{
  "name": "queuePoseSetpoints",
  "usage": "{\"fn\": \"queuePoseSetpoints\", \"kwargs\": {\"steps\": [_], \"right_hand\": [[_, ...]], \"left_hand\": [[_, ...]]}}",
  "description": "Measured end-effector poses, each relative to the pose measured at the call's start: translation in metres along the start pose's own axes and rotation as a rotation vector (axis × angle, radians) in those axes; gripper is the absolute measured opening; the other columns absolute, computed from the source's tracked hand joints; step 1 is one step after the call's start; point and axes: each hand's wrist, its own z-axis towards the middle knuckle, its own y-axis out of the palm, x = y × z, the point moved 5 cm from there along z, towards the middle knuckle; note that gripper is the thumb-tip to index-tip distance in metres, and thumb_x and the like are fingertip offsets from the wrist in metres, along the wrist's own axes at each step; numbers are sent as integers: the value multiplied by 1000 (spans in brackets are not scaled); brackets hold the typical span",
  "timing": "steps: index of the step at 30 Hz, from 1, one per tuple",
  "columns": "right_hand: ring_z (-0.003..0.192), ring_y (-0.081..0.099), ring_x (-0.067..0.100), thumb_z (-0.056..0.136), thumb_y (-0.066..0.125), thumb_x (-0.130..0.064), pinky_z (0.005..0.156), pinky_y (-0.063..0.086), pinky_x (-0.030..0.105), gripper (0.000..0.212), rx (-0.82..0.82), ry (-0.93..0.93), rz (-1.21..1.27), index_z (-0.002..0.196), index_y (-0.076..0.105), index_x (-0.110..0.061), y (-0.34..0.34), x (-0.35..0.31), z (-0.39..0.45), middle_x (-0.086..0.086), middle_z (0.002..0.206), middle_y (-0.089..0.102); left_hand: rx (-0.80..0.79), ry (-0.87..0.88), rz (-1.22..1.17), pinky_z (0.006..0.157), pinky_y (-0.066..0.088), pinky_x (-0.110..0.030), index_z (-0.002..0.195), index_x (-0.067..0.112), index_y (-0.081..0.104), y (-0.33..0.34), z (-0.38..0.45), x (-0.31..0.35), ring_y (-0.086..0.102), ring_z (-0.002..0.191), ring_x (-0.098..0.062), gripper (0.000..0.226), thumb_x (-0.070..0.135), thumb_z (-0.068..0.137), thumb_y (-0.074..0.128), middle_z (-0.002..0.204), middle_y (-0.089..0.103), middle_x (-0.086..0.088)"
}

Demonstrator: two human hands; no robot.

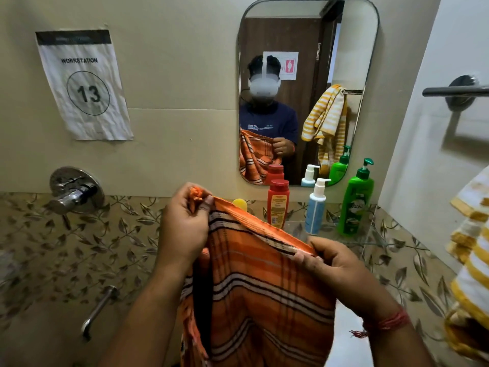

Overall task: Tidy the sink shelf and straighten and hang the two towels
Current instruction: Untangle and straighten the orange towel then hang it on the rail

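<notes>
While hands (185, 223) stretch orange towel (259, 287), bottles (277, 205) behind, yellow towel (471, 250) rt.

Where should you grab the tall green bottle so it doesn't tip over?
Probably round the wide middle of the green bottle, coming from the front. It stands upright at the right end of the glass shelf, with the white and blue bottle close on its left and the wall on its right. The pump top is narrow, so a hand there could tip it.
</notes>
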Motion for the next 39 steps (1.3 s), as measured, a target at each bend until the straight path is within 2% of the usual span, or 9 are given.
{"fn": "queuePoseSetpoints", "kwargs": {"steps": [3, 6, 9, 13, 20, 23, 27, 31, 39], "right_hand": [[78, 67, 22, 80, 60, -63, 66, 54, 45, 39, -16, 1, -273, 89, 71, -26, -8, 0, 3, 3, 84, 68], [89, 70, 7, 90, 66, -43, 74, 59, 29, 19, -112, 48, -294, 105, 73, -35, -6, -1, 5, -14, 95, 73], [95, 68, 5, 93, 62, -18, 84, 58, 31, 31, -202, 92, -396, 116, 69, -39, 2, -3, 9, -15, 103, 73], [91, 66, 2, 92, 55, -19, 82, 58, 30, 39, -323, 170, -634, 117, 63, -47, 19, 2, 15, -15, 106, 69], [91, 70, 20, 88, 65, -31, 82, 59, 47, 13, -153, 170, -180, 99, 70, -24, 11, 12, 16, 3, 97, 71], [90, 71, 23, 77, 73, -36, 76, 60, 40, 24, -67, 156, 40, 92, 68, -17, 9, 17, 16, 5, 92, 70], [93, 70, 24, 78, 76, -20, 76, 58, 35, 26, -76, 103, 206, 99, 62, -15, 22, 7, 21, 8, 98, 69], [88, 67, 22, 89, 70, -17, 82, 56, 35, 18, -158, 54, 88, 106, 66, -21, 44, -15, 30, 10, 95, 67], [92, 66, 12, 94, 60, -35, 83, 57, 38, 11, -73, -45, -158, 94, 69, -29, 46, -27, 32, -4, 95, 69]], "left_hand": [[67, 14, 69, 69, 54, -36, 84, 19, 60, -9, 6, -9, 65, 75, -20, 12, 18, 95, 65, 77, 67, 1], [92, 17, 97, 64, 51, -28, 85, 18, 61, -11, 6, -11, 65, 76, -19, 11, 17, 96, 63, 78, 66, 0], [104, 26, 107, 64, 50, -27, 86, 18, 61, -13, 8, -12, 65, 76, -18, 10, 18, 96, 63, 78, 66, 1], [80, 35, 118, 59, 46, -16, 87, 19, 61, -7, 5, -10, 64, 74, -9, 10, 18, 97, 62, 78, 66, 4], [145, 23, 82, 71, 56, -41, 86, 16, 60, -21, 11, -17, 65, 73, -21, 10, 18, 96, 63, 76, 66, 0], [148, 17, 60, 72, 56, -43, 86, 16, 61, -23, 9, -17, 63, 72, -19, 11, 17, 96, 63, 76, 66, 0], [95, 30, 37, 71, 56, -39, 87, 15, 62, -15, 6, -12, 66, 75, -19, 9, 16, 96, 63, 78, 67, -1], [-10, 62, 0, 67, 53, -26, 85, 20, 61, -1, -2, -3, 66, 75, -15, 12, 15, 96, 63, 77, 67, 0], [-22, 88, 19, 65, 56, -30, 85, 24, 61, -4, 2, -9, 68, 75, -16, 13, 15, 95, 65, 78, 68, 2]]}}
